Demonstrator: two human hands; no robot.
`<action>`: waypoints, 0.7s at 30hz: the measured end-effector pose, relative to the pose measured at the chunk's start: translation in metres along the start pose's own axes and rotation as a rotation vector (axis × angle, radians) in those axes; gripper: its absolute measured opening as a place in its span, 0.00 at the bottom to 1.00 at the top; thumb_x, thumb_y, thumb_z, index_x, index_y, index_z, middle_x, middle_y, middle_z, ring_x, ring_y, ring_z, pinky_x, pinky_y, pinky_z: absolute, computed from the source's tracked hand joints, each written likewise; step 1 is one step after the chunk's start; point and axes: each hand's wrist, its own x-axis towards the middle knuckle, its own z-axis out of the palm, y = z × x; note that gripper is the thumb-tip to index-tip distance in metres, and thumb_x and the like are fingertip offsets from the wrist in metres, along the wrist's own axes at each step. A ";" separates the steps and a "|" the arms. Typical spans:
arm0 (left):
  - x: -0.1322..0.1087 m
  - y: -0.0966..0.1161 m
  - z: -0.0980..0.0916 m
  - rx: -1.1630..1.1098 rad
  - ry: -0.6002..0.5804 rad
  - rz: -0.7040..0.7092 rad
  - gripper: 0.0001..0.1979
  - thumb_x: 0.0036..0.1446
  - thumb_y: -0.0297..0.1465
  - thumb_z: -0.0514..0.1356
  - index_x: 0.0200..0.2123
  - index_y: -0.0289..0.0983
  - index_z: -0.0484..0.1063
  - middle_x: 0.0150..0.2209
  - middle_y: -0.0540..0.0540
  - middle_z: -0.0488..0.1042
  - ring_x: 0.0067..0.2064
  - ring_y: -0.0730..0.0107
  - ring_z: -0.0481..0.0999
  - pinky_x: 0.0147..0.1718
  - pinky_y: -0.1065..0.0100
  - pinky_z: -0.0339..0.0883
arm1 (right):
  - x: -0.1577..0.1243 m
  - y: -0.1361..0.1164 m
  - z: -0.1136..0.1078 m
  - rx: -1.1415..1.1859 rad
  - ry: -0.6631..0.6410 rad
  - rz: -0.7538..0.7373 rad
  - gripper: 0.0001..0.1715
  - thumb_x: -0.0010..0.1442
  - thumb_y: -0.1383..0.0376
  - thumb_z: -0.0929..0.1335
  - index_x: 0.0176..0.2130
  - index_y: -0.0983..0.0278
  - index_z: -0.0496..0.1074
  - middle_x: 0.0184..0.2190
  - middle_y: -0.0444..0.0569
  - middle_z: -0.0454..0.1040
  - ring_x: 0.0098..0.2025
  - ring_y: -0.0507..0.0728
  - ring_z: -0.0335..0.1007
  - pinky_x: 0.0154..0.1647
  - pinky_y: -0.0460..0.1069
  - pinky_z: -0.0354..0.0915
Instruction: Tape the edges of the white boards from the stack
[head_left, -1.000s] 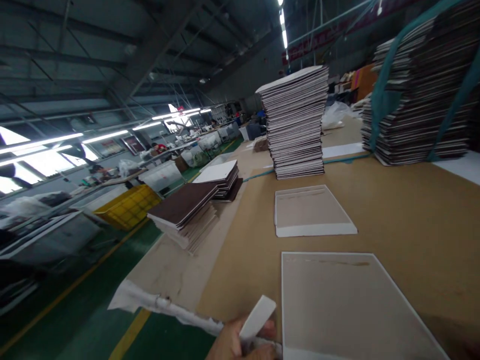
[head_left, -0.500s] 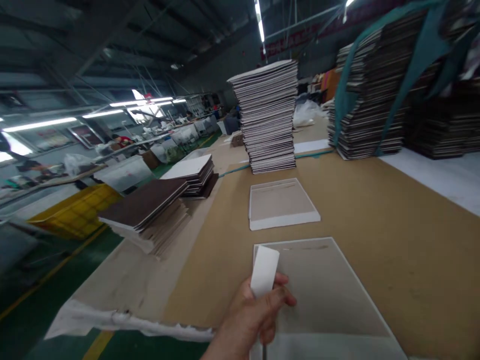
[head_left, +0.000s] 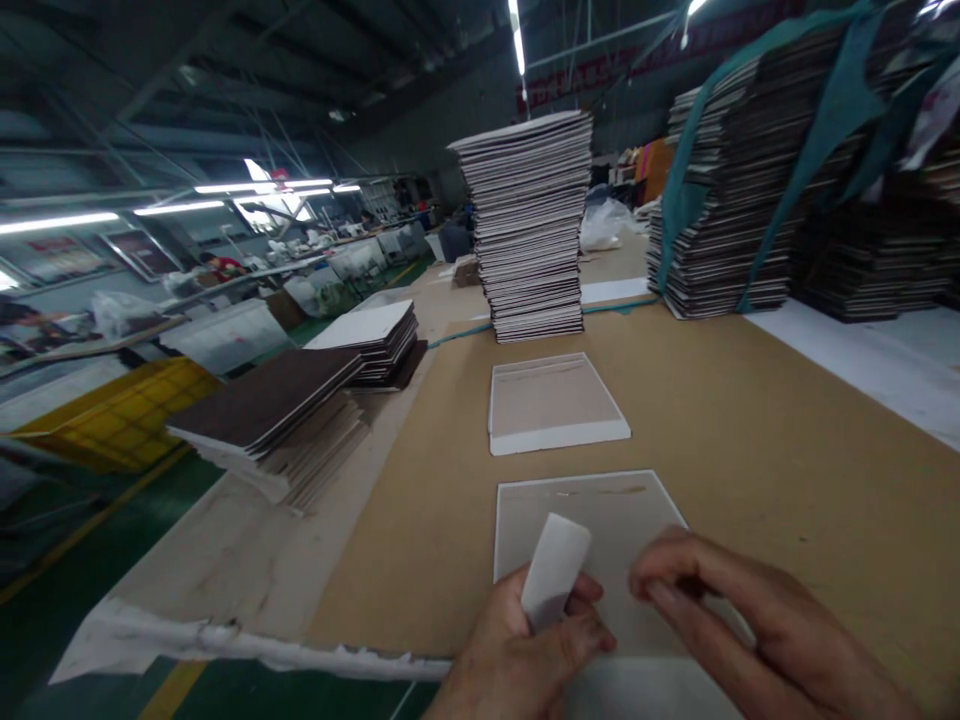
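Observation:
My left hand (head_left: 536, 640) is closed around a white strip (head_left: 556, 560), one end of which sticks up past the fingers. Just to its right, my right hand (head_left: 720, 600) has thumb and fingertips pinched together; anything between them is too small to make out. Beneath both hands lies a flat greyish-beige panel (head_left: 525, 515) with a white border, its near part partly covered by the hands. A similar panel (head_left: 555, 395) with a wide white near edge rests farther back on the brown table surface (head_left: 420, 530).
A tall stack of thin boards (head_left: 529, 235) rises behind the panels. Teal-strapped dark stacks (head_left: 735, 190) stand at the back right. Dark boards (head_left: 262, 395) and a white-topped pile (head_left: 367, 335) sit along the left edge. A yellow bin (head_left: 120, 410) stands beyond the aisle.
My right hand has come in from the right, over the near panel. My left hand has shifted slightly right with the white strip, which now tilts more. The view has turned a little.

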 end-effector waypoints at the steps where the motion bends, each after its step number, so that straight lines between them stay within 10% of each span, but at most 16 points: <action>1: 0.001 -0.002 0.002 -0.002 -0.034 0.005 0.29 0.44 0.47 0.70 0.44 0.34 0.71 0.34 0.46 0.76 0.27 0.77 0.67 0.26 0.73 0.56 | 0.007 0.000 0.001 -0.041 0.052 0.035 0.10 0.66 0.54 0.64 0.40 0.55 0.72 0.34 0.44 0.76 0.34 0.54 0.71 0.35 0.47 0.66; 13: 0.008 -0.011 0.017 0.040 -0.181 0.078 0.22 0.44 0.41 0.70 0.38 0.34 0.72 0.30 0.50 0.69 0.30 0.76 0.65 0.31 0.73 0.58 | 0.024 0.002 0.003 0.014 0.014 0.134 0.21 0.64 0.53 0.64 0.25 0.61 0.71 0.22 0.42 0.74 0.25 0.50 0.65 0.28 0.45 0.60; 21: 0.006 -0.004 0.018 0.076 -0.185 0.031 0.21 0.48 0.44 0.66 0.37 0.33 0.74 0.20 0.55 0.65 0.15 0.84 0.54 0.14 0.76 0.49 | 0.027 0.001 0.001 -0.118 0.003 0.063 0.16 0.65 0.60 0.63 0.28 0.61 0.70 0.25 0.41 0.72 0.29 0.50 0.68 0.31 0.44 0.62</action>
